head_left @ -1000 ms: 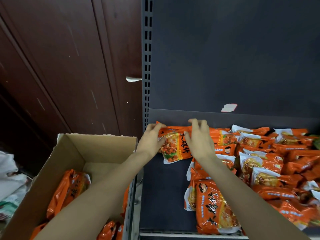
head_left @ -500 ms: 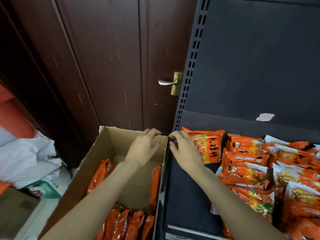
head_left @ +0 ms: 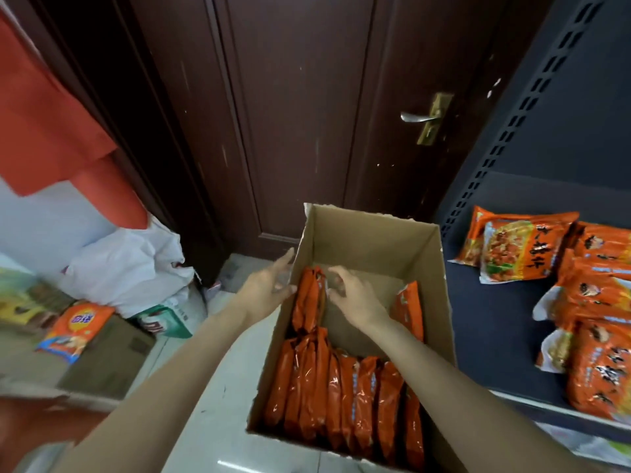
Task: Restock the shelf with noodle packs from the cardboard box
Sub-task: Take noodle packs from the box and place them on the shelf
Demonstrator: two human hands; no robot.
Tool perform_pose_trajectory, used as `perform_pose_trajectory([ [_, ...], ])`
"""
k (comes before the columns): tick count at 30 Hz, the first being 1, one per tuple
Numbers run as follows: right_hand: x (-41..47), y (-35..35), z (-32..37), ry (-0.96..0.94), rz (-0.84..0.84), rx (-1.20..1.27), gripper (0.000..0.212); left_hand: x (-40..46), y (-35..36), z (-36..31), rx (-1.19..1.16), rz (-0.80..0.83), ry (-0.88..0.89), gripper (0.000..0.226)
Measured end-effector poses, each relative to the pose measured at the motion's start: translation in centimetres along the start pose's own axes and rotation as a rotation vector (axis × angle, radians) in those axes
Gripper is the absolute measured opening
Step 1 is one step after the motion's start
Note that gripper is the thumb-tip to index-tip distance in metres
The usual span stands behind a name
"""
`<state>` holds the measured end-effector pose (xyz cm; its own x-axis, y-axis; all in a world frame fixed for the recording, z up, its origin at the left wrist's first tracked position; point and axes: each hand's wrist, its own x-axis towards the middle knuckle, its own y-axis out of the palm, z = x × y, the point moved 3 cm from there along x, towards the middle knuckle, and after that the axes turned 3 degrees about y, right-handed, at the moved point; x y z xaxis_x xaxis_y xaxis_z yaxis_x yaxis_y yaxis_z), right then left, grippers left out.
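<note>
In the head view, both hands were over the far end of the cardboard box, which stood on the floor just left of the shelf. The left hand hung at the box's left wall with its fingers loose and spread, holding nothing. The right hand was inside the box beside two upright noodle packs, its fingertips curled toward their top edge; whether that grip had closed on a pack I could not tell, since blur hid the contact. More packs stood on edge in a row at the near end, and one leaned against the right wall. The slick film could slip from a shallow fingertip pinch, and lifting one of the two packs might drag its neighbour up or tip it over. Half a second before, both hands had been at the box rim beside the shelf post; now they were lower and reaching in, and the camera had swung left, so the stocked packs sat at the right edge.
</note>
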<state>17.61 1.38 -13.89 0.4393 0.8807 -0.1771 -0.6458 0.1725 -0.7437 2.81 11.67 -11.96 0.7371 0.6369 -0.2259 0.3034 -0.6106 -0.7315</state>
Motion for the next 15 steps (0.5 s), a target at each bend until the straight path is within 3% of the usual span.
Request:
perform_pose_trajectory([
  [8, 1.7, 6.1, 0.5, 0.123, 0.091, -0.08, 0.054, -0.5, 0.0, 1.4, -0.119, 0.04, 0.02, 0.059],
  [15, 2.8, 7.9, 0.6, 0.211, -0.004, -0.199, 0.046, -0.2, 0.3, 2.6, -0.17, 0.039, 0.022, 0.059],
])
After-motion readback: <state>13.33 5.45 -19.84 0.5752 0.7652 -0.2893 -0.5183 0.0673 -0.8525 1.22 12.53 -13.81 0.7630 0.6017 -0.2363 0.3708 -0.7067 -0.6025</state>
